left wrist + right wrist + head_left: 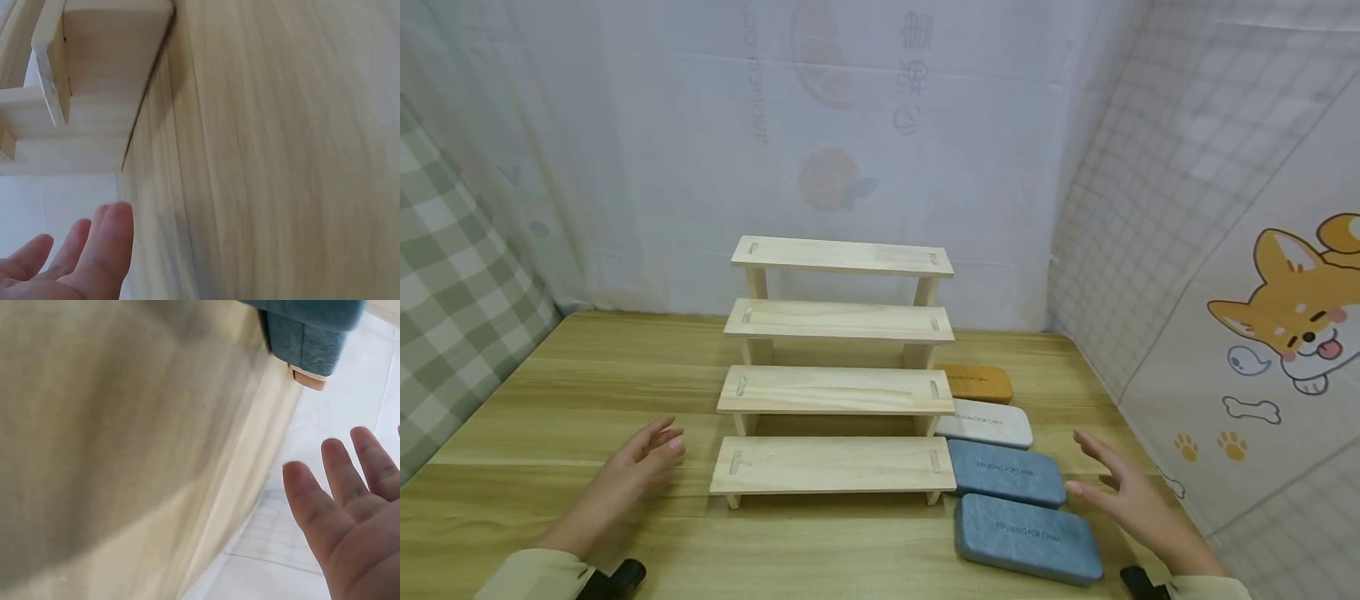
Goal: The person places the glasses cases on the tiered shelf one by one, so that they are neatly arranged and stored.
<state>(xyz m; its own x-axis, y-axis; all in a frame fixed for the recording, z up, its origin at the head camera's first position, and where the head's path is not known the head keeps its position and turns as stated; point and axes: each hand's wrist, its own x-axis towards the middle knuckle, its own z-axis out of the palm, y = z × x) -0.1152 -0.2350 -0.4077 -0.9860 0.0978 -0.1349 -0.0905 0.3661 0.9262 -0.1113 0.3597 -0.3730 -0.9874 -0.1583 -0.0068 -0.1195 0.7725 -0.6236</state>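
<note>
A pale wooden stepped rack (838, 392) with several plank tiers stands in the middle of the table. My left hand (636, 467) hovers to its left with relaxed fingers and nothing in them. In the left wrist view its fingertips (115, 219) point toward the rack's side. Along the rack's right side lie glasses-case-like boxes in a row: a front blue case (1028, 540), a second blue case (1007, 472), a white case (988, 423) and an orange case (976, 383). Beside the second blue case, my right hand (1123, 492) is held empty, fingers apart.
The wood-grain table (647, 375) runs back to a white printed curtain (662, 183). On the right is a white sheet with a cartoon dog (1300, 317), on the left a green checked cloth (460, 308). Black straps (613, 579) sit at both wrists.
</note>
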